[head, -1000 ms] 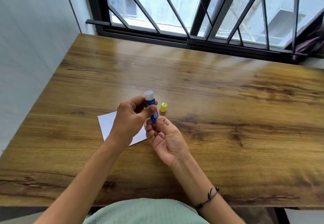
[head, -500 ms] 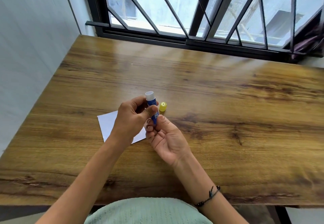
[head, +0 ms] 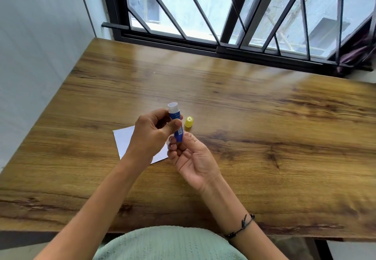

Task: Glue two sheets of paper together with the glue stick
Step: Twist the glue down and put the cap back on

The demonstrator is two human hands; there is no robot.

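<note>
here we list, largest first: wooden table (head: 264, 137) below a barred window (head: 223, 9). white paper (head: 124, 139) lying flat on the table, partly under our left hand (head: 150, 135), which grasps the blue glue stick (head: 176, 123) mid-barrel, thumb across its label, white open end at 12 o'clock. our right hand (head: 193, 158), palm up, pinches the stick's base. yellow cap (head: 189, 121) stands on the table at 3 o'clock of the stick, just beside it.
</note>
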